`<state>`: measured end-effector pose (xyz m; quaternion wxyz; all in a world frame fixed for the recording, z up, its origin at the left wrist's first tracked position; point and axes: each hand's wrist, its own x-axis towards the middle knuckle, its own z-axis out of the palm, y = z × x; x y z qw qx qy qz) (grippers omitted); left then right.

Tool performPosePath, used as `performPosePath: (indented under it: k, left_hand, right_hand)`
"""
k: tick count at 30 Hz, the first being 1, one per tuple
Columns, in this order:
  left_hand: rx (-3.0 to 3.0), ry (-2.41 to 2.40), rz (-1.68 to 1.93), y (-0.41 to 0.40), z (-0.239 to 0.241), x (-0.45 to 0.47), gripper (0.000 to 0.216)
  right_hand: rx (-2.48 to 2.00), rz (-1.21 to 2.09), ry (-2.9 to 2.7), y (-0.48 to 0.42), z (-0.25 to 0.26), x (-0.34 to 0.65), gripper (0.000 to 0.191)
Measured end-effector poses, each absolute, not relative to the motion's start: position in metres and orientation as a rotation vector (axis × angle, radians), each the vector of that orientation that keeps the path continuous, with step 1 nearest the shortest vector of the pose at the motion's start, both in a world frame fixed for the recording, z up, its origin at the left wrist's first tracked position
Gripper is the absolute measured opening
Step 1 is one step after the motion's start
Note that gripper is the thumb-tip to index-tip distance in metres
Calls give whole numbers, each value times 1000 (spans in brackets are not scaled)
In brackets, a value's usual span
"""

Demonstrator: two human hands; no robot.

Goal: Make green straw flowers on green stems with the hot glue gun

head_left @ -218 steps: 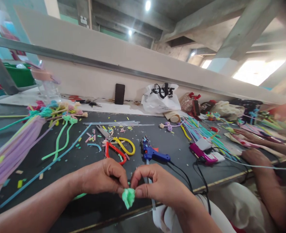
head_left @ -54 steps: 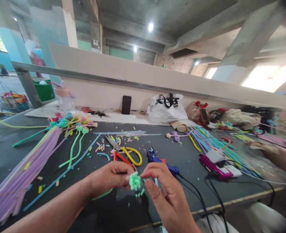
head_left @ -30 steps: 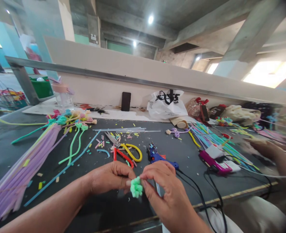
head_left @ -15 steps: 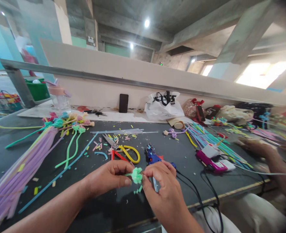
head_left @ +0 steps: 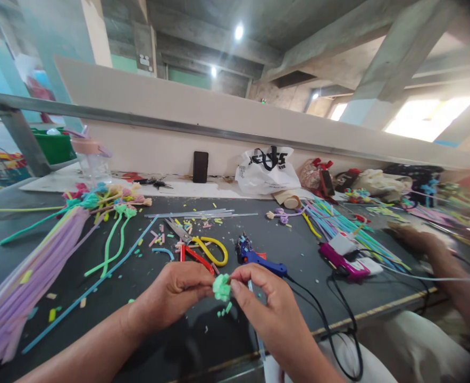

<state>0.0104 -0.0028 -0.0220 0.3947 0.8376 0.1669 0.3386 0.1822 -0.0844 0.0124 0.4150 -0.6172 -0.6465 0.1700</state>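
Both my hands meet over the near edge of a dark table (head_left: 299, 255). My left hand (head_left: 171, 295) and my right hand (head_left: 265, 306) each pinch a small fluffy mint-green pipe-cleaner ball (head_left: 221, 287) between thumb and fingertips. Tiny green bits (head_left: 224, 310) lie on the table just under it. Directly behind my hands lie scissors with red and yellow handles (head_left: 201, 250) and a blue glue gun (head_left: 254, 255) with a black cord.
A bundle of lilac pipe cleaners (head_left: 23, 282) and finished flower stems (head_left: 107, 199) lie at the left. A pink glue gun (head_left: 341, 260) and coloured stems (head_left: 338, 223) lie at the right, where another person's hand (head_left: 414, 236) works. A phone (head_left: 200, 167) and white bag (head_left: 265, 170) stand behind.
My hands stay pinched on the green ball, shifting it slightly. The view has swung a little. The other person's hand at the right has moved.
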Motion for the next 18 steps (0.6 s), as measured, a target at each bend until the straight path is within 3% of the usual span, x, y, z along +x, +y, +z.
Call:
performPosePath:
  k: [18]
  left_hand:
    - [2298,337,1002,-9,-23,10,19]
  right_hand:
    - [-1572,1087,-1177,-76,10,180,10]
